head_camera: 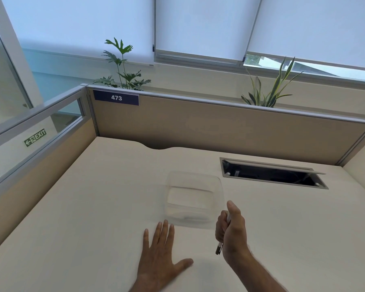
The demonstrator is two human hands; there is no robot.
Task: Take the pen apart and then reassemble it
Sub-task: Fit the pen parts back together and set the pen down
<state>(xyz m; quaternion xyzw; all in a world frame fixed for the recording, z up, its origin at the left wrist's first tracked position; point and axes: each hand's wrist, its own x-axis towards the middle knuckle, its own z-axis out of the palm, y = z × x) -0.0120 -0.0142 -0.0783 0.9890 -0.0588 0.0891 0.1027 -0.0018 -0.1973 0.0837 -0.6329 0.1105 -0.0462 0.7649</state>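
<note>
The right hand (232,232) is closed round the pen (223,234), its dark tip poking out below the fist; the left hand (160,247) lies open, flat on the desk (93,207). Disassembly looks not yet begun; next, the left hand must pinch the exposed end and twist, beside the clear container (217,186).

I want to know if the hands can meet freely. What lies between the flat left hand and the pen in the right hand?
Only bare desk lies between the left hand and the pen gripped by the right hand, in the head view.
</note>
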